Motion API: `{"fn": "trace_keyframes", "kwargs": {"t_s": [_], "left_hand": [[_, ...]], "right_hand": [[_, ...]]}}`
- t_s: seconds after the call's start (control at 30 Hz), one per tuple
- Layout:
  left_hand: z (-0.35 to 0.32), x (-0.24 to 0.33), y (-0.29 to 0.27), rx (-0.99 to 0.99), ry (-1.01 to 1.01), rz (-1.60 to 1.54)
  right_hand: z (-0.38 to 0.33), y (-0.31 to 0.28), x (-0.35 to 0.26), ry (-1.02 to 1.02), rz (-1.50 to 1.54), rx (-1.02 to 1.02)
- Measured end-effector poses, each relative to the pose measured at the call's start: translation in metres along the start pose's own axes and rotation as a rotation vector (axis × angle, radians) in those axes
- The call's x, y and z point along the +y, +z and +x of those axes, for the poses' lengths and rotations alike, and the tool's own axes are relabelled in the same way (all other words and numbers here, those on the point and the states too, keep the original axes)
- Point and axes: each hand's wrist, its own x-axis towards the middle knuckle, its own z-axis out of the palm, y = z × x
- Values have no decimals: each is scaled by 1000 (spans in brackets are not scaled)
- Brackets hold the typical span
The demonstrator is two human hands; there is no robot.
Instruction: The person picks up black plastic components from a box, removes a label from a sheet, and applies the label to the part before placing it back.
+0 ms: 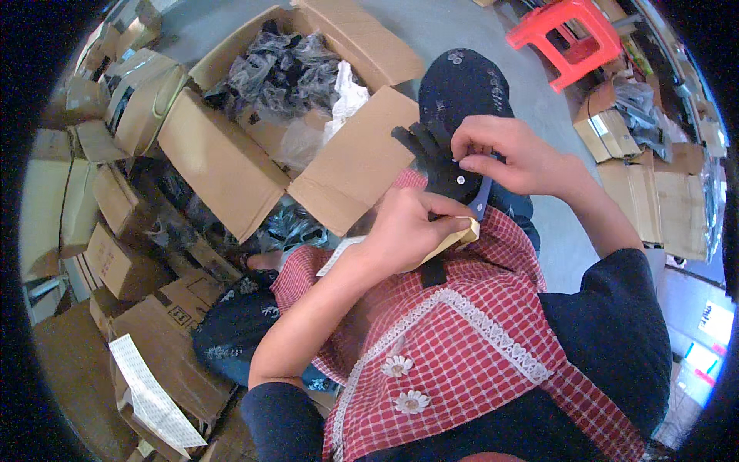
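Note:
My left hand (412, 231) is closed, thumb and fingers pinching a folded yellowish paper (453, 242) above my lap. A white printed strip (339, 254) sticks out behind that wrist; whether it joins the yellowish paper is hidden. Higher up, my right hand (512, 158) is closed in a pinch, with a tiny pale speck at its fingertips too small to name. Just beside those fingertips, a black glove (431, 150) lies over my knee, fingers pointing up and left. A small white round dot (461, 180) shows on the dark surface below, and another on a bluish strip (481, 202).
An open cardboard box (223, 165) with black items in clear plastic stands ahead left. More cartons (115, 262) crowd the left side, with a white printed sheet (154, 393) on one. A red stool (566, 42) is far right, above further boxes (631, 196).

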Motion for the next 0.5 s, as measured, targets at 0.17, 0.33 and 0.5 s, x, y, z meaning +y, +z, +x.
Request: {"fn": "trace_keyframes", "kwargs": {"t_s": [0.17, 0.33, 0.5], "left_hand": [[13, -3, 6, -3, 69, 34], [13, -4, -5, -74, -36, -67], [16, -4, -9, -106, -13, -20]], "right_hand": [[-1, 5, 6, -164, -12, 219], [7, 16, 17, -207, -200, 154], [11, 13, 15, -260, -203, 181]]}}
